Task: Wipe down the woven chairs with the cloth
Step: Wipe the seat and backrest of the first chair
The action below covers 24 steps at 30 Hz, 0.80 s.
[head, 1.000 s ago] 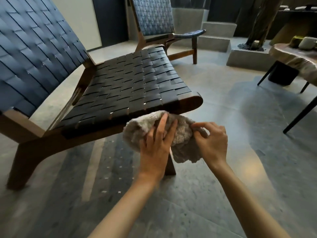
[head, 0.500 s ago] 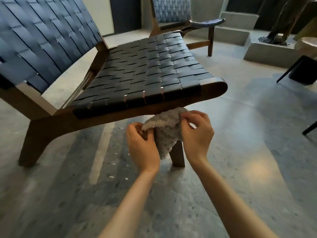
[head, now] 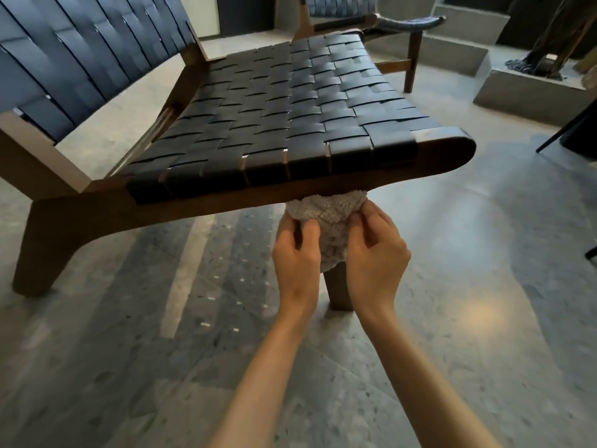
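Observation:
A low woven chair (head: 290, 101) with dark straps and a brown wooden frame fills the upper half of the head view. A beige fluffy cloth (head: 328, 215) is bunched just under the front rail of the seat, in front of the front leg (head: 337, 291). My left hand (head: 295, 253) pinches the cloth's left side and my right hand (head: 374, 250) pinches its right side. The cloth's top edge is hidden behind the rail. A second woven chair (head: 352, 11) stands behind, mostly cut off by the frame.
Grey terrazzo floor (head: 452, 286) spreads all around. Concrete steps and a plinth (head: 529, 88) with a dark sculpture stand at the back right. A thin black furniture leg (head: 562, 130) reaches in at the right edge.
The cloth went from spread under my flat left hand to bunched between both pinching hands, lower under the seat's front rail. My view moved closer to the chair.

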### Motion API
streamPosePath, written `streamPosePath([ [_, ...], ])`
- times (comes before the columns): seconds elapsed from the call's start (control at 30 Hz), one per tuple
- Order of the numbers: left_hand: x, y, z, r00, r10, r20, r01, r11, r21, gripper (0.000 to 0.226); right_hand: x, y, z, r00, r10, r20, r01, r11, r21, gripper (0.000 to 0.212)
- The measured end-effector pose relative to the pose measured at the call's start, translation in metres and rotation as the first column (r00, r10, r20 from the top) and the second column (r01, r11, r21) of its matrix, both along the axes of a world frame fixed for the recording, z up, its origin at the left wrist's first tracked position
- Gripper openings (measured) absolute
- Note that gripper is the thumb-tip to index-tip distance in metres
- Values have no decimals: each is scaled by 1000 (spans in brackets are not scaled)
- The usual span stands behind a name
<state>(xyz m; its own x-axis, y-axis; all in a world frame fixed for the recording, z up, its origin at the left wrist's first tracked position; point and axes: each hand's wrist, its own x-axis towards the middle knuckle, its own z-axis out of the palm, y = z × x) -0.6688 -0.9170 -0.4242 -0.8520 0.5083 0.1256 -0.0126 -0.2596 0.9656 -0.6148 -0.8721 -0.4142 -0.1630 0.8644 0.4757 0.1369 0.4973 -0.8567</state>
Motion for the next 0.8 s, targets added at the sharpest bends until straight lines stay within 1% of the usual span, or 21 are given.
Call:
streamPosePath([
  [0.07,-6,1,0,997,-77,-16,77,997,7,48,0,-4,-6,996,92,-12,-92,995,33,26],
  [0.13,-13,3,0,995,-98,-16,98,995,-6,42,0,-3,-11,987,159,-6,-158,986,61,32],
  [0.2,-21,6,-4,995,-98,-25,97,995,-21,36,0,4,-17,988,153,29,-155,984,83,38],
  [0.3,-25,9,-12,993,-104,-48,104,995,-10,40,-1,11,-25,988,140,63,-146,984,103,48],
  [0.47,-16,16,-33,996,-77,-53,76,997,-10,47,-1,21,-45,987,151,57,-158,979,132,50],
  [0.53,-11,19,-48,993,-84,-78,81,996,-48,51,3,22,-59,987,159,38,-162,982,100,52],
  [0.6,-6,22,-68,989,-110,-99,100,990,-98,49,11,22,-80,984,175,31,-176,983,45,55],
  [0.7,1,27,-100,985,-157,-75,136,962,-237,41,24,26,-115,980,175,97,-163,979,-121,59],
  [0.8,7,30,-126,972,-217,-93,175,926,-333,36,33,32,-140,966,204,160,-157,951,-265,53],
])
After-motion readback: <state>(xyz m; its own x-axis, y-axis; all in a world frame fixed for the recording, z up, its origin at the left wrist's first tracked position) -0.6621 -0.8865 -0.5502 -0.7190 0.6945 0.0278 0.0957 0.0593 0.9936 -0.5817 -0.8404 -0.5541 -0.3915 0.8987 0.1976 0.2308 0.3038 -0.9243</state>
